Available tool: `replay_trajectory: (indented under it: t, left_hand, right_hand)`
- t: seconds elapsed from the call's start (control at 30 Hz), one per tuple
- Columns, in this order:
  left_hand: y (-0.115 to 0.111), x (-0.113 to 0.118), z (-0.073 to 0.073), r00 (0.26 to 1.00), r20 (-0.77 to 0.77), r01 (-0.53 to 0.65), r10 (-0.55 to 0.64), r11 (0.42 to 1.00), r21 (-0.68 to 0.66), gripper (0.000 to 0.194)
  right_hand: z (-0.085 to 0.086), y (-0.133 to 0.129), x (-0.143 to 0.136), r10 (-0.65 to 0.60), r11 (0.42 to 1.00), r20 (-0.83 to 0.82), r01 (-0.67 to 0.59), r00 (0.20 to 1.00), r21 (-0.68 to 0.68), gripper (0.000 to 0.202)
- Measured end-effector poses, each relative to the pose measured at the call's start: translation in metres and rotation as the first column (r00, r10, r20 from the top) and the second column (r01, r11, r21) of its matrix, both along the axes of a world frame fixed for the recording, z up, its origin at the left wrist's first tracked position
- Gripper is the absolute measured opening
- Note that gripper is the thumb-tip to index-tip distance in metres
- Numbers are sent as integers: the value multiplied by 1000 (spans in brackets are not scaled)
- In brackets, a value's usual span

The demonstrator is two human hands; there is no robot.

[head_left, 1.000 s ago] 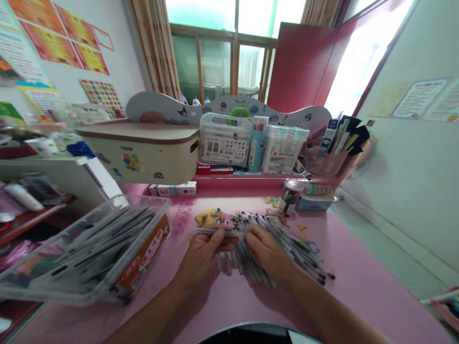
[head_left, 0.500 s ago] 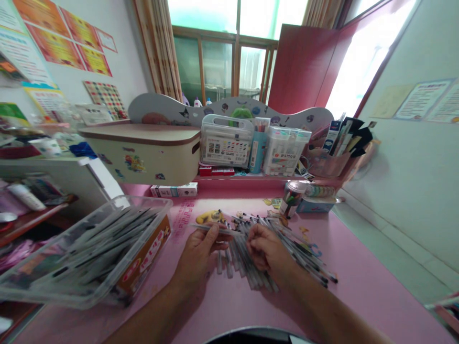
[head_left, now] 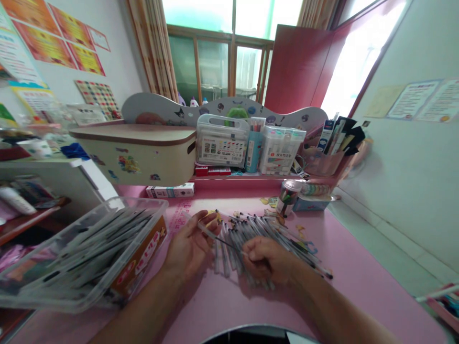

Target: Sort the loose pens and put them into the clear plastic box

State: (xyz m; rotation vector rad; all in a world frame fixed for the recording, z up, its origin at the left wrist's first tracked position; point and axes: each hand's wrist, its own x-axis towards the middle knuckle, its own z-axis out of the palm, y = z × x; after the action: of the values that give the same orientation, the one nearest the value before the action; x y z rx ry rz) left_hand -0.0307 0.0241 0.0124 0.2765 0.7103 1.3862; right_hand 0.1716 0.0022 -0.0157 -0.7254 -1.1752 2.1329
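Note:
A slim clear pen (head_left: 207, 231) with a dark line along its lower part slants between my two hands. My left hand (head_left: 190, 243) has it between thumb and loosely curled fingers, at its upper end. My right hand (head_left: 267, 255) pinches the other end in a closed grip; the tip is hidden by the fingers. Beneath and behind my hands, many clear pens with dark ends (head_left: 251, 227) lie spread on the pink desk (head_left: 222, 310). Left of my left hand stands a clear plastic bin (head_left: 86, 301) heaped with similar pens.
Along the back shelf are a cream lidded box (head_left: 154, 162), a clear marker case (head_left: 222, 143), a second marker box (head_left: 283, 150) and a pink pen holder (head_left: 321, 160). A clear jar of pens (head_left: 287, 198) and a blue box (head_left: 311, 203) sit at the desk's back right.
My right hand has moved down and now pinches the lower end of the pen. The pen has tilted from nearly level to slanting, and my left hand has turned, its fingers looser.

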Motion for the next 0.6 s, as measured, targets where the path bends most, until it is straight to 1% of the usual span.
replay_trajectory:
  t: [0.03, 0.07, 0.1, 0.13, 0.17, 0.2, 0.23, 0.3, 0.37, 0.4, 0.43, 0.5, 0.57, 0.6]
  left_hand:
    - [4, -3, 0, 999, 36, 4, -3, 999, -32, 25]
    - [7, -6, 1, 997, 73, 13, -9, 998, -54, 24]
    - [8, -9, 0, 994, 111, 26, -18, 997, -69, 23]
    - [9, -11, 0, 988, 149, 40, -28, 996, -78, 22]
    - [9, -12, -1, 984, 175, 56, -41, 995, -81, 20]
    - [7, -12, -3, 981, 182, 75, -61, 994, -73, 18]
    - [5, -11, -4, 982, 166, 99, -88, 993, -59, 16]
    - [-4, -4, -9, 980, 75, 187, -186, 982, -13, 21]
    - [-14, 8, -14, 946, -28, 322, -322, 946, 32, 29]
    - [-19, 14, -17, 927, -67, 373, -370, 927, 46, 28]
    - [-23, 20, -19, 914, -98, 399, -393, 915, 50, 24]
    - [-27, 30, -22, 916, -136, 386, -378, 922, 37, 18]
    - [-27, 34, -21, 942, -127, 316, -311, 949, 14, 19]
    - [-26, 34, -20, 953, -102, 287, -285, 958, -3, 22]
  right_hand:
    - [-2, 0, 3, 124, 992, -5, -124, 992, -7, 28]
    - [-3, 1, 7, 235, 972, 1, -235, 972, -29, 28]
    - [-4, 1, 9, 311, 949, 6, -311, 950, -47, 28]
    - [-5, 1, 11, 353, 934, 3, -352, 936, -57, 28]
    - [-5, 0, 12, 361, 931, -8, -361, 932, -59, 30]
    - [-4, 0, 11, 334, 941, -28, -335, 942, -50, 32]
    - [-3, -1, 11, 281, 958, -49, -283, 958, -37, 33]
    - [0, -2, 7, 139, 990, -67, -140, 988, -18, 36]
    - [4, -4, 1, 19, 1000, 0, -19, 1000, 5, 38]
    - [5, -4, -1, -33, 999, 66, 30, 997, 45, 38]
    - [6, -5, -4, -74, 993, 142, 60, 987, 105, 38]
    - [8, -7, -7, -134, 970, 253, 74, 958, 232, 32]
    - [10, -8, -9, -209, 932, 253, 114, 945, 344, 21]
    - [10, -8, -10, -271, 900, 226, 164, 936, 403, 15]
